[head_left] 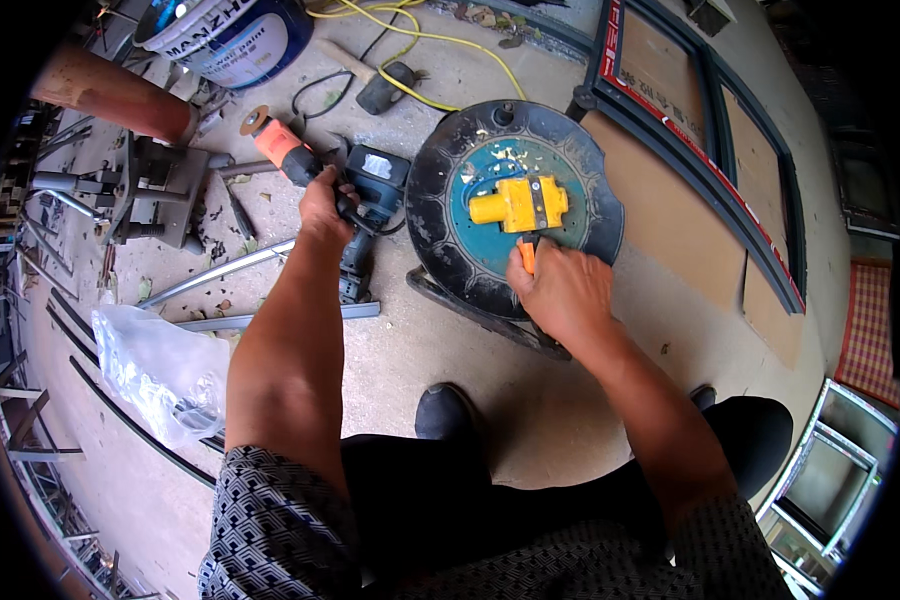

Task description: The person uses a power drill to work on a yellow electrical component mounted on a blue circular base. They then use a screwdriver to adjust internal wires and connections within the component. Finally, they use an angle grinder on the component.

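Note:
My left hand (322, 205) grips the black cable by the rear of an orange and black angle grinder (285, 152) lying on the concrete floor, beside a dark power tool (370, 185). My right hand (560, 290) is closed on an orange plug (526, 255) at the yellow socket block (518, 203) in the middle of a round black cable reel (440, 190) with a teal centre. The plug's tip sits just below the yellow block.
A white and blue paint bucket (225, 35) stands at the top left, yellow cable (440, 40) trails behind the reel. Metal bars (220, 272), a clear plastic bag (155, 365), a metal jig (160, 185) and dark window frames (710, 150) lie around. Another person's forearm (110, 92) reaches in top left.

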`<state>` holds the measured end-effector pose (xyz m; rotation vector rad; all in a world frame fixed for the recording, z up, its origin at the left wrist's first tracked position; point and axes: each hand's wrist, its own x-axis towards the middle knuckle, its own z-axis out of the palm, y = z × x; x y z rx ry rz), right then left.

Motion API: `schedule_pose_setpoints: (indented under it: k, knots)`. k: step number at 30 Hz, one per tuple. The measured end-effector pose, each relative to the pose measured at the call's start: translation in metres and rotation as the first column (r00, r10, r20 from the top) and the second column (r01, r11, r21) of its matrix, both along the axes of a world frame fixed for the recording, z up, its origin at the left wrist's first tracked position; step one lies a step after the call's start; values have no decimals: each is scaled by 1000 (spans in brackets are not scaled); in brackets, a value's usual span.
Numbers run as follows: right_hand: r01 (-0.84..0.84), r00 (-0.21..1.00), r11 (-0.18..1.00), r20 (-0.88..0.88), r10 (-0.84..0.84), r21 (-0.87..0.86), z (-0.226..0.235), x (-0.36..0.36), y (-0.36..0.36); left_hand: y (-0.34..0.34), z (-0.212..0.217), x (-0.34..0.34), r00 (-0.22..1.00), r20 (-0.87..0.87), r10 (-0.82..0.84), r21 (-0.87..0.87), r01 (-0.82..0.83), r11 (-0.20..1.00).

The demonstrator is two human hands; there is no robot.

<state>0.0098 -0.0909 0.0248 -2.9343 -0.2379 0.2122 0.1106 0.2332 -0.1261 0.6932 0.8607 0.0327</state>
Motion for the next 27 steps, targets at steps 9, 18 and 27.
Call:
schedule_pose_setpoints:
  k: [9, 18, 27]
  knots:
    - [109, 992, 994, -68, -111, -27, 2, -4, 9, -4, 8, 2, 1000, -9, 12, 44, -12, 999]
    - [-42, 996, 999, -76, 41, -17, 3, 7, -12, 1, 2, 5, 999, -26, 19, 26, -18, 1000]
    - [-87, 992, 991, 102, 76, 101, -14, -35, 3, -1, 6, 3, 1000, -24, 17, 42, -16, 999]
